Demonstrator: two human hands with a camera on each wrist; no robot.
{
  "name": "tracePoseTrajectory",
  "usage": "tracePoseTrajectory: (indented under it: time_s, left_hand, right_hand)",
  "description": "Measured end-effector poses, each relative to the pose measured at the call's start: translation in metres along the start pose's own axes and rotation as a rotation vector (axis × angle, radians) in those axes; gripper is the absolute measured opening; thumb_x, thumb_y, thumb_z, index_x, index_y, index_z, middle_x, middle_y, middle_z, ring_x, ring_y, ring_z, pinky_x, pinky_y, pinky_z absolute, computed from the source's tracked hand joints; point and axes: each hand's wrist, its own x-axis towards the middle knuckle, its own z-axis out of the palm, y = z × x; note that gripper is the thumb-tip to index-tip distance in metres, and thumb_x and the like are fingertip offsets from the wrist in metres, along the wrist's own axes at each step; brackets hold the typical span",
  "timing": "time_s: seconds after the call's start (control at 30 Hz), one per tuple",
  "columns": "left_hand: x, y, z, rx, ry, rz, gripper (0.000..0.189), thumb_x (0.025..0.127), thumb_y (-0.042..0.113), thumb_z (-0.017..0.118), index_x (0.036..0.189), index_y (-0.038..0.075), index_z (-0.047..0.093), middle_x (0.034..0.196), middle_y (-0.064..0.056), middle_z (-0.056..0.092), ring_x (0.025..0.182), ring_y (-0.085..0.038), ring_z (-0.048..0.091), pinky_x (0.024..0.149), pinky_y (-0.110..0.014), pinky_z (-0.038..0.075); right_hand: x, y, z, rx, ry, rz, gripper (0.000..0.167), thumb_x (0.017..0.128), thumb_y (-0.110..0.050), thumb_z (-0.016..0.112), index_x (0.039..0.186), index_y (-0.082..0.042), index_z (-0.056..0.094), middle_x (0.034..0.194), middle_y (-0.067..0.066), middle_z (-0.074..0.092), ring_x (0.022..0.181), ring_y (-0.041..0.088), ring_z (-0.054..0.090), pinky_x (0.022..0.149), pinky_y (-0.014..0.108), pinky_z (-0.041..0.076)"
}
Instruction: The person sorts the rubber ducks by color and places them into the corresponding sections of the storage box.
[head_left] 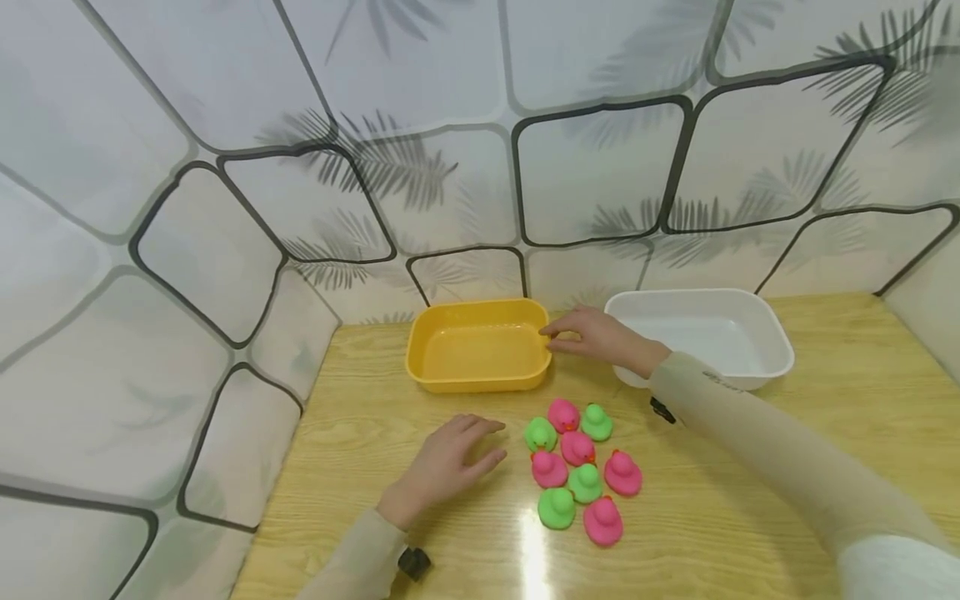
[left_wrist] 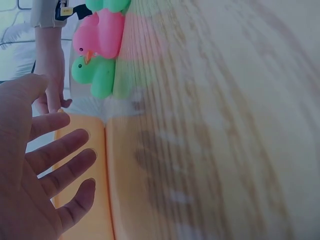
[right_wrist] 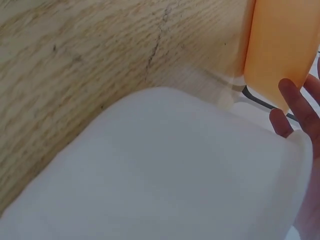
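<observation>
My right hand (head_left: 603, 337) is at the right end of the yellow tray (head_left: 480, 386), its fingertips at the rim; whether they touch it I cannot tell. In the right wrist view its fingers (right_wrist: 298, 107) look loosely extended, partly behind the white tray's edge. Palm inward and fingers spread, my left hand (head_left: 442, 467) hovers over the wooden table, left of a cluster of rubber ducks and holding nothing. Pink ducks (head_left: 623, 473) and green ducks (head_left: 557, 508) sit close together there, several of each.
To the right of the yellow tray stands a white tray (head_left: 776, 354), partly under my right forearm. Both trays are near the wall (head_left: 465, 200) at the back of the table (head_left: 360, 425). Another patterned wall (head_left: 217, 275) rises along the left side.
</observation>
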Motion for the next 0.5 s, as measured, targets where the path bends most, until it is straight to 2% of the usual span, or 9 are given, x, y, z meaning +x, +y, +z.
tracePoseTrajectory:
  time_s: [0.03, 0.1, 0.37, 0.5]
  left_hand:
    - [0.0, 0.0004, -0.0001, 0.002, 0.0, 0.0, 0.04, 0.102, 0.039, 0.066, 0.133, 0.014, 0.068, 0.124, -0.004, 0.071, 0.116, -0.022, 0.066, 0.1, -0.043, 0.054]
    - [0.0002, 0.0011, 0.0, 0.004, -0.003, -0.002, 0.04, 0.102, 0.039, 0.066, 0.134, 0.014, 0.068, 0.124, -0.003, 0.071, 0.116, -0.022, 0.066, 0.1, -0.042, 0.054]
    - [0.0012, 0.0047, 0.0029, -0.025, -0.015, -0.019, 0.038, 0.104, 0.04, 0.064, 0.132, 0.015, 0.069, 0.123, -0.001, 0.071, 0.113, -0.019, 0.065, 0.096, -0.04, 0.056]
    - [0.0027, 0.0069, 0.0049, -0.03, -0.018, -0.021, 0.038, 0.104, 0.04, 0.063, 0.133, 0.016, 0.069, 0.124, -0.001, 0.071, 0.114, -0.018, 0.065, 0.096, -0.04, 0.056]
  right_hand:
    - [0.0005, 0.0, 0.0005, -0.004, 0.002, 0.003, 0.033, 0.099, -0.025, 0.072, 0.124, -0.003, 0.075, 0.122, 0.011, 0.075, 0.118, 0.035, 0.067, 0.119, 0.063, 0.028]
    - [0.0012, -0.0001, 0.001, -0.011, 0.008, 0.008, 0.033, 0.099, -0.026, 0.073, 0.122, -0.004, 0.076, 0.121, 0.011, 0.076, 0.116, 0.034, 0.067, 0.119, 0.062, 0.03]
    - [0.0026, 0.0028, 0.002, -0.038, 0.034, -0.002, 0.031, 0.098, -0.029, 0.074, 0.118, -0.005, 0.078, 0.117, 0.009, 0.077, 0.111, 0.032, 0.069, 0.11, 0.056, 0.043]
    - [0.0016, 0.004, 0.0014, -0.04, 0.052, -0.001, 0.033, 0.097, -0.029, 0.076, 0.118, -0.003, 0.077, 0.118, 0.012, 0.076, 0.113, 0.034, 0.069, 0.114, 0.059, 0.039]
